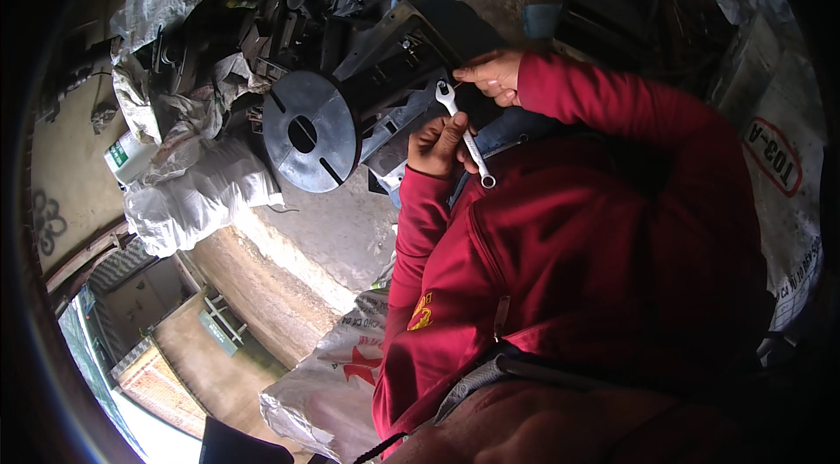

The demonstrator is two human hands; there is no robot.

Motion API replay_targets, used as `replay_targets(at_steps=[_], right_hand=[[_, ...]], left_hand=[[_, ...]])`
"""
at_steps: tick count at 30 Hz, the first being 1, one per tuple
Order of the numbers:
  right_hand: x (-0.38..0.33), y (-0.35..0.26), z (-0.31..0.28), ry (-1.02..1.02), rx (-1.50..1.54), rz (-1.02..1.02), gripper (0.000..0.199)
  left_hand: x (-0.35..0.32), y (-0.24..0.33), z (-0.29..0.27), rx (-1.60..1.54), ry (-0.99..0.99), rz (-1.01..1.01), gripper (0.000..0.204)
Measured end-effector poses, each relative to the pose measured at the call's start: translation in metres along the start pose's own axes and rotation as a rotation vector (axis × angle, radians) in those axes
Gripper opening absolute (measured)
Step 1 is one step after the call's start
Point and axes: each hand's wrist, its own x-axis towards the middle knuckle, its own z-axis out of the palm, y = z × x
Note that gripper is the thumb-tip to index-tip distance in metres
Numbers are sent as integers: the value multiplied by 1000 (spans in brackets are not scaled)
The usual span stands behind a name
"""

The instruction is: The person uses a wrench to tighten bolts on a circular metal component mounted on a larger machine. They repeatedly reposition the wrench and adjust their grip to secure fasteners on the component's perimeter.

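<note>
My left hand (pixel 437 146) is closed around a silver combination wrench (pixel 471 142). The wrench slants, its open end up beside the metal frame and its ring end down near my jacket. Close to that open end, my right hand (pixel 493 76) has its thumb and index finger together at the edge of the dark metal frame (pixel 398 61), the other fingers curled. Anything in that pinch is too small to make out. Bolts (pixel 408 45) show on the frame. At its left end is a round slotted metal disc (pixel 311 131) with a hole in the middle.
White plastic sacks (pixel 201 193) and a crumpled cloth (pixel 210 105) lie left of the disc. Dark machine parts (pixel 289 17) crowd the far side. A printed sack (pixel 328 390) sits by my left side, another (pixel 783 166) at the right. Concrete floor (pixel 332 228) shows below the disc.
</note>
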Motion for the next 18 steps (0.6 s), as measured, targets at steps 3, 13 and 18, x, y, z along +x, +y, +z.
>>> replay_targets(at_steps=[3,13,18], right_hand=[[5,1,-4,-20,5,4,24],[8,-4,-10,-85,-235,-17,34],[7,-3,-9,-63,-175,-15,36]], left_hand=[[6,1,11,-47,-10,-16,38],[25,-20,34,-200,-74,26,44],[20,-22,28,-165,-56,31,44]])
